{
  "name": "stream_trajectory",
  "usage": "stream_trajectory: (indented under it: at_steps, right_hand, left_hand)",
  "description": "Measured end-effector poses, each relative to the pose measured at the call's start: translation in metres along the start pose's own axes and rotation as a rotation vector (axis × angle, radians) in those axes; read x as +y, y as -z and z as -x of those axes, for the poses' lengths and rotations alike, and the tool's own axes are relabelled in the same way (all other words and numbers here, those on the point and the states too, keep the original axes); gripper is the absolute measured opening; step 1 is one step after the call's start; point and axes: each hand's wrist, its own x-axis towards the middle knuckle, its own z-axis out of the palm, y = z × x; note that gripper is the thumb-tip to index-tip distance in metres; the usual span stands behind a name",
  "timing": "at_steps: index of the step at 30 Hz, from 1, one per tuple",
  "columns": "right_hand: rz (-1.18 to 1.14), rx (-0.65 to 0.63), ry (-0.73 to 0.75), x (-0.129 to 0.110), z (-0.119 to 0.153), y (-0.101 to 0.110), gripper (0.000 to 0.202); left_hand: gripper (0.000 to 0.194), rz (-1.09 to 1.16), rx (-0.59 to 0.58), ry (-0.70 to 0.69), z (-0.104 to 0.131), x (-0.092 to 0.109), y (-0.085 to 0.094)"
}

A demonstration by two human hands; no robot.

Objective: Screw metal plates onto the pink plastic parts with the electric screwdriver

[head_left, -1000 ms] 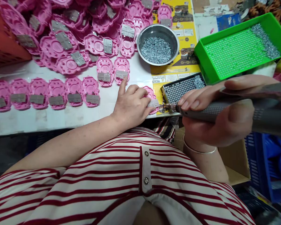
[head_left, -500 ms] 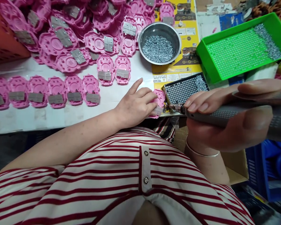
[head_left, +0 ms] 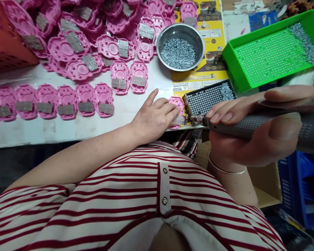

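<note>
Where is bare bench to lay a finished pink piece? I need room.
Free: the white strip between the row of pink pieces and the bench edge, left of the left hand. Crowded: the pink heap, screw bowl, green tray.

- The left hand [head_left: 154, 116] rests on a plastic shell [head_left: 177, 106] at the table's [head_left: 68, 129] near edge.
- At the shell's 3 o'clock, touching it, lies a small screw tray [head_left: 208, 99].
- The screwdriver [head_left: 251, 125], in the right hand [head_left: 251, 139], meets the shell from 3 o'clock.
- A bowl of screws [head_left: 180, 47] sits at the shell's 12 o'clock.
- A large tray [head_left: 272, 55] lies at 2 o'clock.
- A row of shells [head_left: 54, 104] runs at 9 o'clock; a heap of shells [head_left: 89, 38] at 11 o'clock.
</note>
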Motion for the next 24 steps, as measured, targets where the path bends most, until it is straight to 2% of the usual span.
stream_trajectory:
  at_steps: [6, 13, 18, 24]
  right_hand:
    - [0.012, 0.016, 0.028, -0.002, -0.005, -0.001, 0.014]
    - [-0.087, 0.041, -0.104, 0.003, 0.002, 0.001, 0.016]
    - [-0.116, 0.055, -0.062, 0.006, 0.004, 0.0, 0.018]
    - [-0.117, -0.013, -0.115, 0.008, 0.001, 0.001, 0.022]
  left_hand:
    - [0.029, -0.021, 0.02, -0.024, -0.005, 0.003, 0.002]
    - [0.022, 0.013, 0.07, 0.029, -0.001, 0.002, 0.005]
    - [0.018, 0.024, 0.08, 0.054, 0.0, 0.002, 0.004]
    - [0.016, 0.044, 0.066, 0.077, -0.004, 0.004, 0.004]
